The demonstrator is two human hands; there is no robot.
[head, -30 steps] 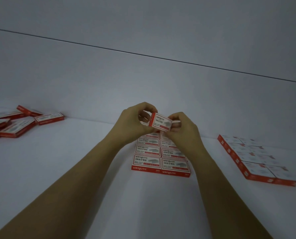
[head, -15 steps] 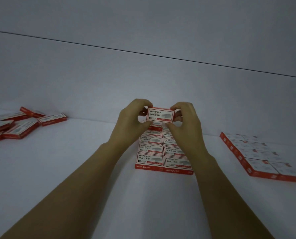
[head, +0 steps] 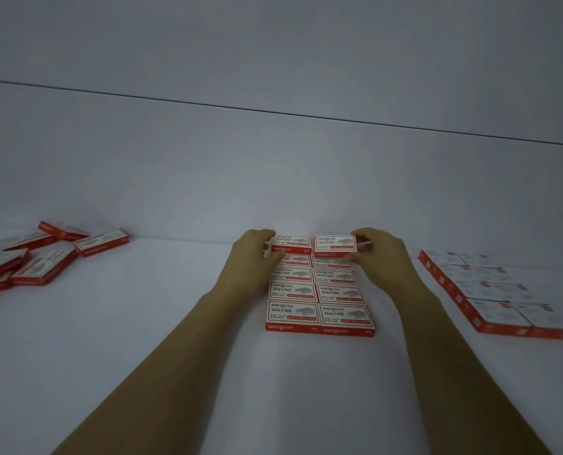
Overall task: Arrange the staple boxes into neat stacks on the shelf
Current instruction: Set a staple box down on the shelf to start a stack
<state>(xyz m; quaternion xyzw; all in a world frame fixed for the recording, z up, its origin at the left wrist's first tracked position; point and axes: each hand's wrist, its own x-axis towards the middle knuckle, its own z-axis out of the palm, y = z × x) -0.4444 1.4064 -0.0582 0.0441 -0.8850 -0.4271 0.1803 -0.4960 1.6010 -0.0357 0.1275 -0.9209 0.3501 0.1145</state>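
**At the far end of the middle block: one box held by two hands became two boxes, one per hand**

On the white shelf (head: 142,339), the person's two hands had a second before held a single staple box raised between them above the middle block (head: 319,297). By this moment the hands had parted and come down to the block's far row. The left hand (head: 252,257) had its fingers (head: 267,236) closed on the left box (head: 290,244), which sat in line with the left column. The right hand (head: 380,254) had its fingers (head: 360,236) clamped on the right box (head: 335,246), which looked slightly raised and tipped toward the camera, its near edge over the row below; whether it yet rested flat could not be told.

The middle block lay two columns wide, labels up, edges flush. A similar finished block (head: 490,290) lay well apart to the right. A loose heap of boxes (head: 44,257) lay jumbled at the far left, unsorted.

Judged from this, the far row of the middle block was about to be completed, and the right box wanted squaring against its neighbour. The heap at left suggested much of the task remained.
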